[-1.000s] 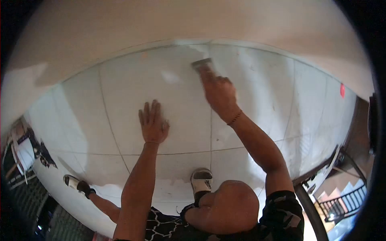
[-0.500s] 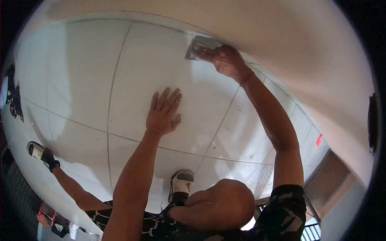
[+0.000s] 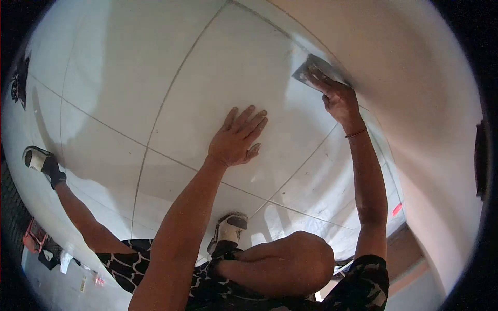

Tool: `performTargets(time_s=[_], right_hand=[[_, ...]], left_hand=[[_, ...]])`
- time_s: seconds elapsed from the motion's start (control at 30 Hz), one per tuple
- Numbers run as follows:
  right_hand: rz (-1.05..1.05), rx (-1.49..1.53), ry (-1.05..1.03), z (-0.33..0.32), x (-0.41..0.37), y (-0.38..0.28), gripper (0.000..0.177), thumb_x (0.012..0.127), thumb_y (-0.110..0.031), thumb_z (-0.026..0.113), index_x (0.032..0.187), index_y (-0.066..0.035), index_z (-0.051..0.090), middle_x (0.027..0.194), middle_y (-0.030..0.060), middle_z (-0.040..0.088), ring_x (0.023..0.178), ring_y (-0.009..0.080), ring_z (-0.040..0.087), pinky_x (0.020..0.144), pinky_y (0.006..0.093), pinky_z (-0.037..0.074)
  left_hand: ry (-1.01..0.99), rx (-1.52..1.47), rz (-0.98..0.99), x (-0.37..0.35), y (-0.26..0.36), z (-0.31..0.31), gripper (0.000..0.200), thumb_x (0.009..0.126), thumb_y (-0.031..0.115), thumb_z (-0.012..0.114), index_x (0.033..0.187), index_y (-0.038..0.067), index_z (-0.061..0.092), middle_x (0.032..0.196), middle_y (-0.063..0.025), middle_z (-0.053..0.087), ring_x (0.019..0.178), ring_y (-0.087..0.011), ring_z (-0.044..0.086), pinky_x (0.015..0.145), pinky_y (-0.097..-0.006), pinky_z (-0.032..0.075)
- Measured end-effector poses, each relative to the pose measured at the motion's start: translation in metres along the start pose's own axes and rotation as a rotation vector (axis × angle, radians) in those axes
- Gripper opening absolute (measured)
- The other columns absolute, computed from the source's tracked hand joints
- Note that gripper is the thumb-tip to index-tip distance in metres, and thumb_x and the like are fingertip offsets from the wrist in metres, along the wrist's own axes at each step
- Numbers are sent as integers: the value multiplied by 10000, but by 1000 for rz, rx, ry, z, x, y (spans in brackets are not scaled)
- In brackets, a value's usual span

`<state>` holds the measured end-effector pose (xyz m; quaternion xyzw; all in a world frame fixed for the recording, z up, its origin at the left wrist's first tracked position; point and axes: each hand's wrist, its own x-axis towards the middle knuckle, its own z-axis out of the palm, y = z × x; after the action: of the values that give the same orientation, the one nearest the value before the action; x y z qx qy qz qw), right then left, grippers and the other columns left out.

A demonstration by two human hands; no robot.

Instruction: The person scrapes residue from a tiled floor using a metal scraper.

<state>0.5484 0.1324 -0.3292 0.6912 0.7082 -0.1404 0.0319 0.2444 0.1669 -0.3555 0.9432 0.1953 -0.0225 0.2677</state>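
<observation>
Position: the person crouches on a white tiled floor (image 3: 119, 72), beside the plain wall (image 3: 410, 72) that rises at the right of the view.

Right hand (image 3: 340, 98): wrapped around the scraper (image 3: 313, 69), with the fingers laid forward over its upper face. The handle is hidden inside the grip. A thin bracelet (image 3: 356, 133) sits on the wrist.

Scraper: the flat grey blade lies at a low angle, its edge against the tile at the joint between floor and wall, at the upper right of the view.

Left hand (image 3: 237, 139): holds nothing. The palm is down and the fingers are spread flat on the tile, well apart from the scraper, and the arm appears to carry weight.

Handling assessment: the blade looks thin, stiff and light, probably with some spring near the edge. The edge is the part to keep fingers clear of. Judged best held by the handle, with fingertips pressing on the back of the blade as here. Whether the blade is wet or soiled cannot be told.

Surroundings: a grout line (image 3: 167, 103) runs across the floor left of the spread hand. A sandal (image 3: 231, 227) is planted near the bent knee (image 3: 295, 259); the other sandal (image 3: 34, 158) is far out to the left.
</observation>
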Motion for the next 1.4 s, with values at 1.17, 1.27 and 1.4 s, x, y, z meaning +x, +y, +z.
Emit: performTargets(time_s=[1.17,1.27,1.4], right_hand=[[-100,224,104,-1,13,-4,578,681,71,561,1183,-217,561,1195,38,558,981,238,591,838,331,499],[-70,173,110,7,47,-14,556,686,56,570,1170,-218,572,1180,49,564,952,249,601,816,344,505],[55,175,-40,-12,40,-29,575,695,19,573,1204,-245,534,1182,52,563,934,256,605,786,354,510]], left_hand=[[4,64,-7,4,2,-4,634,788,389,548,1336,135,352,1431,-4,255,1320,-245,228,1091,-491,181],[-18,65,3,0,5,-3,632,784,391,550,1330,134,362,1429,-3,258,1318,-244,232,1090,-492,185],[-1,60,2,1,1,-1,619,790,391,542,1328,137,368,1428,2,260,1317,-244,233,1091,-491,188]])
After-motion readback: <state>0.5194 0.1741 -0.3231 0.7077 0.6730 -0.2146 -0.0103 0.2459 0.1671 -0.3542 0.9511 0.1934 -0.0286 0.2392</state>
